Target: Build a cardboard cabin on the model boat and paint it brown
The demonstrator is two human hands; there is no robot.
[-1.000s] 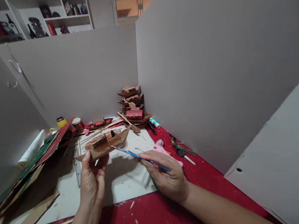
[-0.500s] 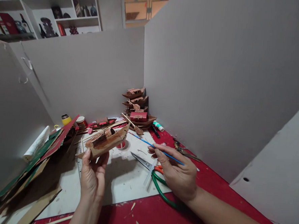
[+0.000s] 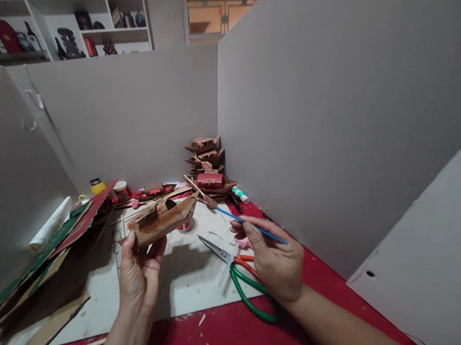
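A small tan and brown model boat (image 3: 161, 223) is held up above the white board by my left hand (image 3: 140, 271), thumb on its near side and fingers beneath. My right hand (image 3: 272, 258) pinches a thin blue paintbrush (image 3: 250, 225), whose tip points left at the boat's raised right end. Whether the bristles touch the boat I cannot tell. Below my right hand lie scissors (image 3: 220, 251) with green and orange handles, beside a clear stick. A small red and white container (image 3: 184, 225) is partly hidden behind the boat.
Several brown model boats (image 3: 211, 166) are stacked in the back corner by the grey partitions. Green, red and brown cardboard sheets (image 3: 66, 235) lean at the left. A yellow jar (image 3: 97, 186), thin sticks and another boat (image 3: 157, 190) lie along the back of the red table (image 3: 213, 333).
The view has shifted slightly. The brush tip has moved up a little near the boat's right end, and my right hand has lifted slightly. Both hands keep their holds.
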